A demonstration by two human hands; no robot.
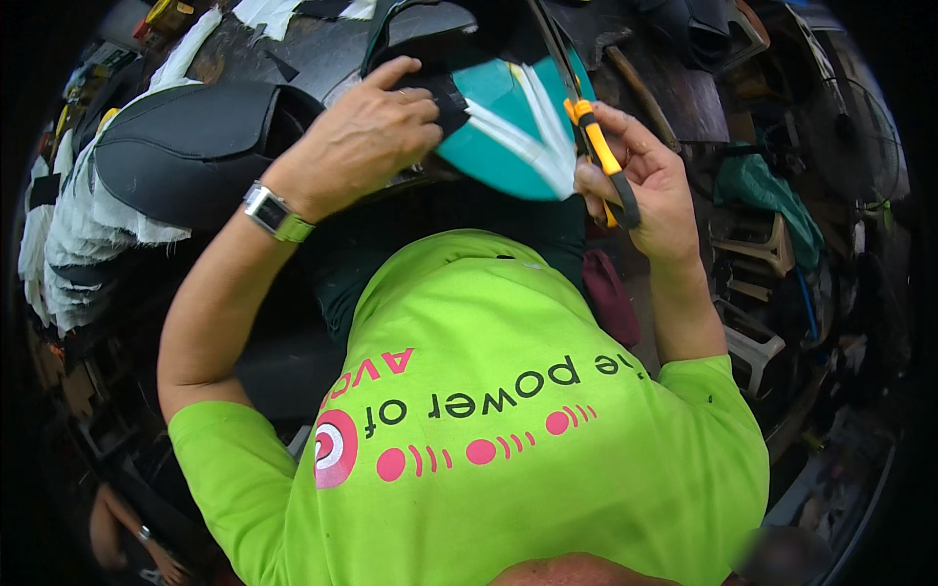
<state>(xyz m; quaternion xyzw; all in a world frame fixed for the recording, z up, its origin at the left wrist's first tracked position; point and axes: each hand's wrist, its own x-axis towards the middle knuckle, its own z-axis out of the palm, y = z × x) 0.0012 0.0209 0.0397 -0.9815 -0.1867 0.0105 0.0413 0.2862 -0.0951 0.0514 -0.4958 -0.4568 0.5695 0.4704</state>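
Note:
In my right hand [640, 186] is a pair of scissors [611, 161] with orange and black handles. Its long blades point away from me, across the right side of a piece in front of me. That piece is a black and teal shoe upper [498, 176], its teal inside showing with white strips that meet in a V. My left hand [376, 132] is closed at the upper's left black edge, index finger extended and the other fingers curled. The fingertips are partly hidden. On my left wrist sits a watch [266, 210] with a green strap.
Left of me lie black shoe uppers [186, 146] beside a stack of white-edged pieces [88, 244]. A wooden-handled hammer [642, 98] rests on the dark worktable [689, 103]. Plastic stools [752, 244], green cloth [767, 200] and a fan [855, 142] stand right. Another person's hand [168, 565] shows lower left.

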